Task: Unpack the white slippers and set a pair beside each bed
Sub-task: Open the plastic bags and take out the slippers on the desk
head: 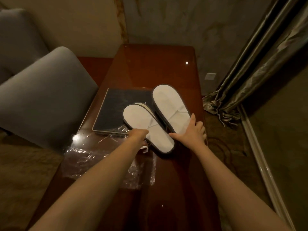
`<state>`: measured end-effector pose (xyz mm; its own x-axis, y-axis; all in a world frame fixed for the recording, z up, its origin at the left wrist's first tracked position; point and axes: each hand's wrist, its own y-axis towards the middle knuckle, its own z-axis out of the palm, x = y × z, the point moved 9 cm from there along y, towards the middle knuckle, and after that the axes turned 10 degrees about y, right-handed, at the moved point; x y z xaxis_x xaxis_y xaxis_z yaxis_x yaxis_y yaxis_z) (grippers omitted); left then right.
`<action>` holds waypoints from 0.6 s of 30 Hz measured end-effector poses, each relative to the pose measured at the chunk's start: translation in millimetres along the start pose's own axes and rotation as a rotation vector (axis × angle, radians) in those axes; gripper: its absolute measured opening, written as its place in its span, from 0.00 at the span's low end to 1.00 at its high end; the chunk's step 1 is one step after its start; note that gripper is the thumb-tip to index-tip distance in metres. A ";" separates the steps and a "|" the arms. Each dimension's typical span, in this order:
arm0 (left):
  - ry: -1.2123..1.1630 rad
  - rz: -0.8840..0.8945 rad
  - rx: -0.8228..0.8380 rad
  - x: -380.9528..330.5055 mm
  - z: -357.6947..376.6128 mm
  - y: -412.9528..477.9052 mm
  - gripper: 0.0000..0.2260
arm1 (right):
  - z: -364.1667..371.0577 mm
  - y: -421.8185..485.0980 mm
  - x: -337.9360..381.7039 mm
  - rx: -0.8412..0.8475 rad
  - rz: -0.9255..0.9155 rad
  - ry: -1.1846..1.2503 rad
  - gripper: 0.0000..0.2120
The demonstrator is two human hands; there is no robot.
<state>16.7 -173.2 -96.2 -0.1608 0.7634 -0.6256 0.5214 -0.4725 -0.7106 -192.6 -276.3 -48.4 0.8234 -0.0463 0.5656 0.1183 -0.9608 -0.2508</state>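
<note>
Slippers out of the wrap, no bed yet.
Both lie on the bench, partly over the dark mat. The right hand grips the far slipper; the left hand is at the near slipper, its fingers hidden.

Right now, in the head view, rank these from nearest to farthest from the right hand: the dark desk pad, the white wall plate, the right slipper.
1. right slipper, held in the right hand.
2. dark desk pad, to its left on the desk.
3. white wall plate, low beyond the desk's far end.
</note>
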 end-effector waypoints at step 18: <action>-0.275 0.078 -0.108 -27.4 8.2 10.3 0.18 | 7.9 25.4 -12.1 0.085 0.058 0.394 0.26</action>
<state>19.6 -202.6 -89.0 -0.3297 0.5720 -0.7510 0.6249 -0.4640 -0.6278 -195.1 -298.0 -67.8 0.5567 -0.2170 0.8019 0.1363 -0.9283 -0.3459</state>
